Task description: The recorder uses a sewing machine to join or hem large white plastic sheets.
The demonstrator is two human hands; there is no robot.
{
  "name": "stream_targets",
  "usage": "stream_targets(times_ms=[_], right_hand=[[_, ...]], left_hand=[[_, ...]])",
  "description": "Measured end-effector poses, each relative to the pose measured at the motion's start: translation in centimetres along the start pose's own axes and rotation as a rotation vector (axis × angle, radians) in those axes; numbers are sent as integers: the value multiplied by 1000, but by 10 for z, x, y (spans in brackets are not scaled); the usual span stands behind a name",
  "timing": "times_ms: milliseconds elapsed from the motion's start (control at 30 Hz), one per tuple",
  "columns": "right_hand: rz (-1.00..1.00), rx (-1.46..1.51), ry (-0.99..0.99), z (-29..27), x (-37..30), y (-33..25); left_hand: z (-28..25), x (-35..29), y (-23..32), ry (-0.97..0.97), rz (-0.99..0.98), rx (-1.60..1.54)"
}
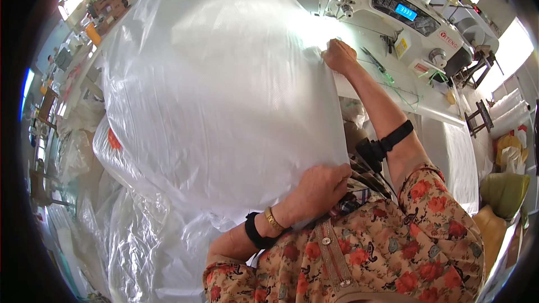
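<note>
A large sheet of translucent white plastic [213, 90] spreads across the middle and left of the view. My right hand [340, 56] is closed on its far right edge, beside the bright light under the sewing machine [393, 8]. Near my body, my left hand [325, 188] pinches the near end of the same edge. Between the two hands the edge runs fairly straight. Just right of my right hand, a pair of thread snips [377, 63] lies on the white machine table [418, 92], with green thread trailing from it.
More crumpled clear plastic [140, 241] hangs at the lower left. A small white and yellow bottle [402, 44] stands by the machine. Further right are a dark stool [479, 118], white rolls [508, 113] and an olive-green sack [505, 193]. Cardboard boxes [109, 5] stand at the far left.
</note>
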State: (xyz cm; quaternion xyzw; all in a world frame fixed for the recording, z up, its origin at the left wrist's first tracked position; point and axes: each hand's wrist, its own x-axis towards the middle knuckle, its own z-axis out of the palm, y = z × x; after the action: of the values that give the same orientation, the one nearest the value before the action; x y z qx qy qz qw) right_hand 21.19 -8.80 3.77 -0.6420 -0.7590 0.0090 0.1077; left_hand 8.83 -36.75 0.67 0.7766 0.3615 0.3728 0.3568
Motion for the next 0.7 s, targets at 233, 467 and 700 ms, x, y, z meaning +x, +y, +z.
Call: stream_targets(times_ms=[233, 467, 700], right_hand=[[-69, -112, -14, -8, -3, -14], [-207, -372, -143, -17, 3, -25], [-182, -319, -31, -10, 27, -14]], left_hand=[[-4, -3, -1, -34, 8, 9], [-5, 3, -2, -36, 6, 37], [-7, 19, -7, 45, -46, 155]])
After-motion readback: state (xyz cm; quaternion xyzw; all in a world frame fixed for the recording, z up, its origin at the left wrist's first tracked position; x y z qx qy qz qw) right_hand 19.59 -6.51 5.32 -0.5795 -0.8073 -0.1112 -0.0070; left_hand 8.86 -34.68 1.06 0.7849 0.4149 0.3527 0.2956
